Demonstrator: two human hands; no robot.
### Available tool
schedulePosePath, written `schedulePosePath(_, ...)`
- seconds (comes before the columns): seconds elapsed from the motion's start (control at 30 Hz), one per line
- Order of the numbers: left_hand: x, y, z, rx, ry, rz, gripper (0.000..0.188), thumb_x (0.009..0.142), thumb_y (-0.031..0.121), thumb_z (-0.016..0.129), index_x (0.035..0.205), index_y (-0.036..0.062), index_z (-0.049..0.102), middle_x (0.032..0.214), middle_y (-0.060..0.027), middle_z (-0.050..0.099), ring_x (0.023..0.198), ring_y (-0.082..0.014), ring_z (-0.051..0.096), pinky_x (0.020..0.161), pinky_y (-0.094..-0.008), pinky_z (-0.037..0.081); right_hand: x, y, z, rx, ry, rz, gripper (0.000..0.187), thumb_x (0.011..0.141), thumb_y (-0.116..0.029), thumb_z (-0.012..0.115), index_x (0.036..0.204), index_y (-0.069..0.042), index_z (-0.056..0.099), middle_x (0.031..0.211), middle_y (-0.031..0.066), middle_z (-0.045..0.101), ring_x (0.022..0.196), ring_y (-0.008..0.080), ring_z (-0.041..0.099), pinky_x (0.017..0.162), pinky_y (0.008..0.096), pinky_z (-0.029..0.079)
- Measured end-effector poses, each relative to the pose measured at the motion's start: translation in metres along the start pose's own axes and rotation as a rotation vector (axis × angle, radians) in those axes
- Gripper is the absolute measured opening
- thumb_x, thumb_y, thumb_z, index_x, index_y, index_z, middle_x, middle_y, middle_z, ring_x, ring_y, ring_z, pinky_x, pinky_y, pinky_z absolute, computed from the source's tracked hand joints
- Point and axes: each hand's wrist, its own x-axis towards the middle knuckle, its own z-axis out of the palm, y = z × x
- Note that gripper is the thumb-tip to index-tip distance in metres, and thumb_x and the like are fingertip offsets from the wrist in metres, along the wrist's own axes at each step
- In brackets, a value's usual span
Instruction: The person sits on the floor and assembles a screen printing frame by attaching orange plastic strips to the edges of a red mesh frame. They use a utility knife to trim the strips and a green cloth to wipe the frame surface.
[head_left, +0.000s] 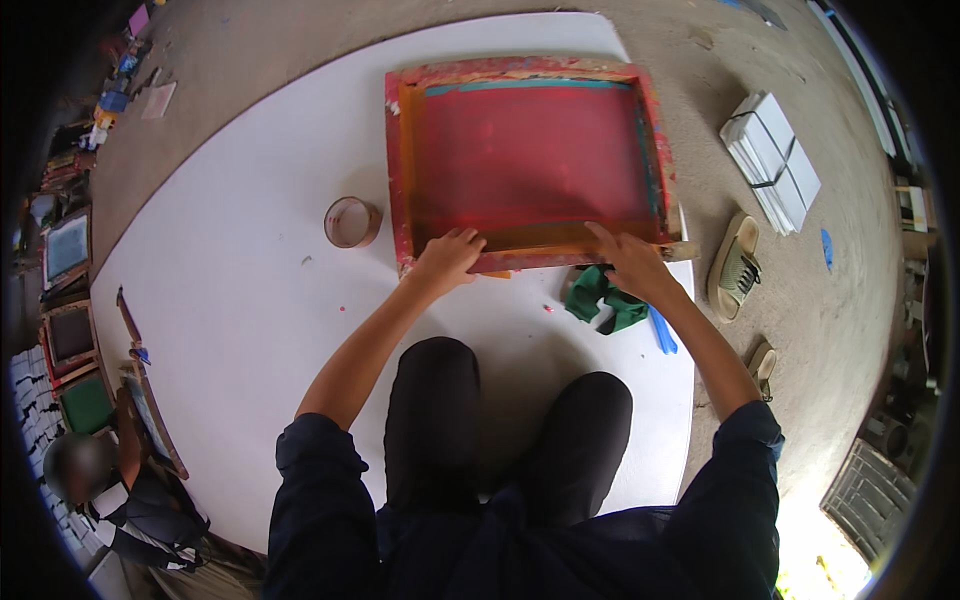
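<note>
A paint-stained wooden screen printing frame (pixel 530 150) with reddish mesh lies in front of me on a large white sheet (pixel 240 250). My left hand (pixel 450 258) grips its near rail toward the left corner, fingers curled over the wood. Toward the right corner, my right hand (pixel 630 264) holds the same rail, its fingers reaching over onto the inner edge. Crumpled green cloth (pixel 612 305) lies just below the right hand, beside a blue strip (pixel 662 330). Left of the frame stands a round see-through container (pixel 351 222) with brownish walls. Whatever lies beneath the frame is hidden.
On the floor to the right are a strapped bundle of white sheets (pixel 775 160), a shoe (pixel 735 268) and another shoe (pixel 762 370). Another person (pixel 150 510) is at the lower left, near several framed screens (pixel 67 250). My knees (pixel 435 400) bound the near side.
</note>
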Motion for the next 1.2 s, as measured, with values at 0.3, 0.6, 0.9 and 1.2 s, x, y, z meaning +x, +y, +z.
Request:
schedulePosePath(0.3,-0.011,0.001,0.019,-0.031,0.213,-0.05,0.036,0.068,0.021,0.075,0.096,0.0065,0.058,0.097,-0.0042,0.057,0.094,-0.0225,0.057,0.071,-0.0362,0.055,0.063,-0.09,0.026,0.305,0.038,-0.061,0.084,0.071,-0.016,0.07,0.139,-0.014,0.021,0.11,0.0203,0.058,0.101,0.0361,0.057,0.088,0.0452,0.047)
schedulePosePath(0.6,-0.022,-0.02,-0.002,0.09,0.034,-0.055,0.049,0.061,0.03,0.079,0.099,0.0065,0.059,0.099,-0.004,0.059,0.096,-0.0237,0.057,0.083,-0.04,0.046,0.062,-0.071,0.008,0.356,-0.122,-0.084,0.088,0.069,-0.022,0.074,0.138,-0.013,0.021,0.12,0.01,0.058,0.104,0.0354,0.058,0.092,0.0434,0.047)
schedulePosePath(0.9,-0.057,-0.052,-0.02,0.279,0.135,0.137,0.049,0.058,0.03,0.08,0.102,0.0139,0.063,0.093,0.0035,0.06,0.109,-0.0132,0.042,0.1,-0.0469,0.021,0.036,-0.052,0.014,0.333,-0.009,-0.012,0.084,0.069,-0.016,0.074,0.137,-0.013,0.026,0.115,0.0151,0.059,0.108,0.0339,0.055,0.094,0.0413,0.044)
schedulePosePath(1.2,-0.069,-0.071,-0.01,-0.004,0.287,0.048,0.078,0.056,0.02,0.082,0.124,0.0155,0.045,0.11,-0.0032,0.053,0.119,-0.0206,0.038,0.105,-0.0487,0.021,0.065,-0.104,0.042,0.414,0.083,-0.122,0.075,0.074,-0.016,0.071,0.136,-0.012,0.027,0.109,0.0179,0.058,0.105,0.0336,0.056,0.089,0.0436,0.046)
